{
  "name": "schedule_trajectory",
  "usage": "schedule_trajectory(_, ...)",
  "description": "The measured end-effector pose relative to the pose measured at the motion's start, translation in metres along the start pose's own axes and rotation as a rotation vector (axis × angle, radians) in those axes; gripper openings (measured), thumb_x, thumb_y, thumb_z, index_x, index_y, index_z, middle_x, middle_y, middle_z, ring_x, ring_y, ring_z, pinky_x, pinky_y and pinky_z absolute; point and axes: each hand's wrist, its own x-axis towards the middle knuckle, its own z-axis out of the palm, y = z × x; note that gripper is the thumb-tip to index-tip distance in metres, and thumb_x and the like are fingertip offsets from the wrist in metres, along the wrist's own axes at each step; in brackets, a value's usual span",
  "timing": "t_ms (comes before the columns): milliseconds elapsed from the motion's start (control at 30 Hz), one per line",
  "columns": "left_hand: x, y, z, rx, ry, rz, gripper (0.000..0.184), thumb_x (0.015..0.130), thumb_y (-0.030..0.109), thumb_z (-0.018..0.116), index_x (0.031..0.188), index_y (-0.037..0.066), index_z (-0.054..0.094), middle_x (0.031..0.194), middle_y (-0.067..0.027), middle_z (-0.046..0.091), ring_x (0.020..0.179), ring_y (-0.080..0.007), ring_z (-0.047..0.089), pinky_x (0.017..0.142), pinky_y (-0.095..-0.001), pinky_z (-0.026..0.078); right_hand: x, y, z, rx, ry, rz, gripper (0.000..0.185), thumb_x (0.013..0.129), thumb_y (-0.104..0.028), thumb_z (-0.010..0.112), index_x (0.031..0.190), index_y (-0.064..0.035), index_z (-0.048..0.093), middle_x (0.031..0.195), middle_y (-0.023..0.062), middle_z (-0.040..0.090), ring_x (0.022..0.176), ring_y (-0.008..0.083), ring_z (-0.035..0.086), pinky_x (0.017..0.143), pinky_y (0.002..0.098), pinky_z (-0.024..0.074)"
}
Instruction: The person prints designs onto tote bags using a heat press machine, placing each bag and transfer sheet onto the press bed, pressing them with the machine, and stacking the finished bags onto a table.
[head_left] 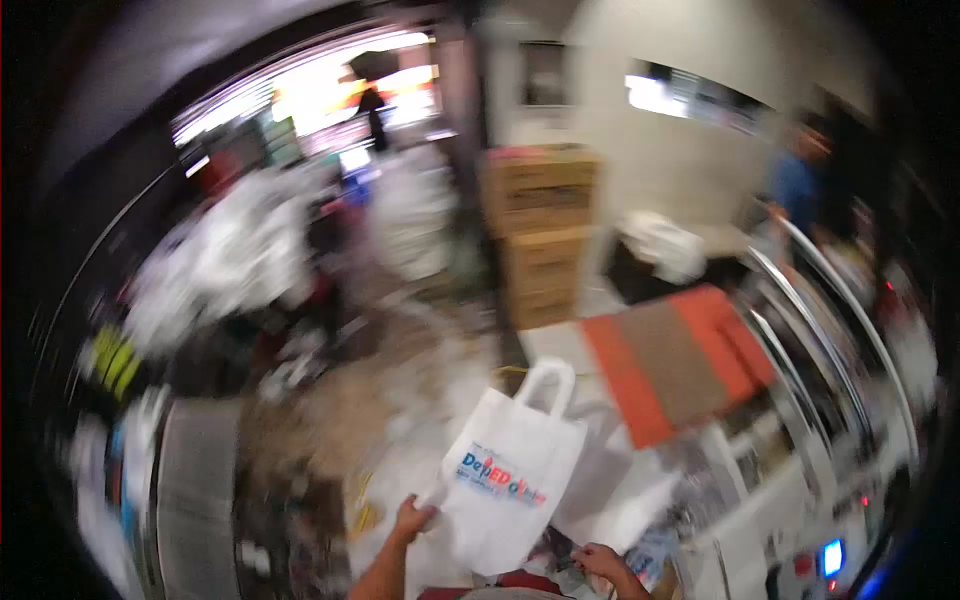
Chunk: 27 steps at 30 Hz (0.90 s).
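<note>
A white tote bag (513, 480) with looped handles and blue and red printed lettering is in front of me, tilted, its handles pointing away. My left hand (412, 520) is at the bag's left edge, thumb on top and fingers closed on it. My right hand (600, 562) is beside the bag's lower right corner, fingers curled; blur hides what they hold, if anything. More white material (610, 490) spreads out just right of the bag.
An orange and brown panel (670, 365) lies on the machine at right, near metal rails (810, 340) and a lit display (832, 557). Stacked cardboard boxes (545, 235) stand ahead. White bundles (240, 250) are piled at left. A person in blue (795, 185) is at far right.
</note>
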Motion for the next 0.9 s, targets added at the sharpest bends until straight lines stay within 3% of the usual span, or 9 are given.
schedule_trajectory(67,-0.054,-0.046,-0.111,0.483,0.263,0.422,0.055,0.071,0.023,0.072,0.119,-0.001,0.062,0.109,-0.0201,0.069,0.099,-0.0334,0.068,0.085,-0.0421,0.054,0.006,-0.063,0.029,-0.008,-0.051,-0.080,0.045,0.092,-0.037,0.068,0.104,0.0054,0.064,0.083,0.0120,0.071,0.083,0.0164,0.068,0.073,0.0316,0.0543)
schedule_trajectory(100,-0.103,-0.041,-0.149,0.420,0.277,0.214,0.054,0.071,0.017,0.067,0.123,0.004,0.062,0.113,-0.0232,0.067,0.110,-0.0375,0.063,0.094,-0.0428,0.050,0.018,-0.078,0.050,-0.159,-0.070,-0.150,0.043,0.090,-0.036,0.070,0.107,0.0031,0.064,0.090,0.0138,0.071,0.085,0.0198,0.068,0.076,0.0335,0.0544)
schedule_trajectory(167,-0.168,-0.085,-0.203,0.455,0.432,0.275,0.041,0.074,0.014,0.064,0.113,0.003,0.062,0.106,-0.0254,0.067,0.102,-0.0420,0.063,0.087,-0.0469,0.051,0.032,-0.107,0.110,-0.543,0.028,-0.546,0.036,0.089,-0.029,0.070,0.105,0.0028,0.065,0.086,0.0137,0.070,0.074,0.0202,0.066,0.072,0.0329,0.0530)
schedule_trajectory(200,-0.221,-0.078,-0.216,0.406,0.434,0.268,0.034,0.075,0.014,0.064,0.107,0.003,0.063,0.105,-0.0240,0.067,0.101,-0.0421,0.063,0.084,-0.0486,0.050,0.044,-0.118,0.149,-0.583,-0.029,-0.542,0.037,0.087,-0.030,0.070,0.105,0.0020,0.066,0.089,0.0153,0.070,0.080,0.0232,0.067,0.077,0.0349,0.0535)
schedule_trajectory(333,-0.329,-0.189,-0.225,0.458,0.547,0.077,0.031,0.078,0.008,0.060,0.109,0.004,0.057,0.101,-0.0244,0.065,0.098,-0.0426,0.063,0.080,-0.0506,0.051,-0.009,-0.134,0.325,-0.797,-0.378,-1.083,0.037,0.086,-0.026,0.071,0.112,-0.0004,0.065,0.098,0.0168,0.070,0.090,0.0251,0.068,0.080,0.0370,0.0541)
schedule_trajectory(433,-0.436,-0.226,-0.233,0.545,0.586,-0.031,0.034,0.080,0.007,0.058,0.114,0.005,0.054,0.104,-0.0244,0.065,0.097,-0.0423,0.064,0.080,-0.0511,0.052,-0.085,-0.133,0.440,-0.799,-0.690,-1.167,0.036,0.086,-0.026,0.070,0.111,-0.0001,0.065,0.098,0.0163,0.070,0.089,0.0241,0.068,0.080,0.0362,0.0545)
schedule_trajectory(733,-0.593,-0.314,-0.316,0.577,0.685,-0.387,0.052,0.075,0.009,0.068,0.124,0.007,0.051,0.100,-0.0243,0.068,0.093,-0.0394,0.069,0.072,-0.0474,0.057,-0.158,-0.038,0.606,-1.380,-1.233,-0.846,0.044,0.092,-0.038,0.066,0.116,-0.0006,0.063,0.100,0.0105,0.071,0.087,0.0211,0.069,0.076,0.0326,0.0553)
schedule_trajectory(800,-0.601,-0.303,-0.340,0.502,0.560,-0.441,0.057,0.072,0.007,0.068,0.127,0.006,0.053,0.105,-0.0247,0.067,0.099,-0.0393,0.067,0.078,-0.0470,0.056,-0.202,-0.040,0.603,-1.285,-1.325,-0.341,0.045,0.096,-0.040,0.062,0.120,-0.0020,0.060,0.106,0.0090,0.069,0.088,0.0218,0.069,0.077,0.0333,0.0560)
schedule_trajectory(900,-0.596,-0.293,-0.378,0.484,0.476,-0.271,0.053,0.072,0.007,0.066,0.124,0.006,0.055,0.110,-0.0230,0.067,0.104,-0.0394,0.065,0.084,-0.0473,0.054,-0.192,-0.027,0.610,-1.121,-1.369,-0.014,0.049,0.095,-0.047,0.062,0.120,-0.0046,0.058,0.107,0.0080,0.067,0.089,0.0169,0.066,0.074,0.0312,0.0537)
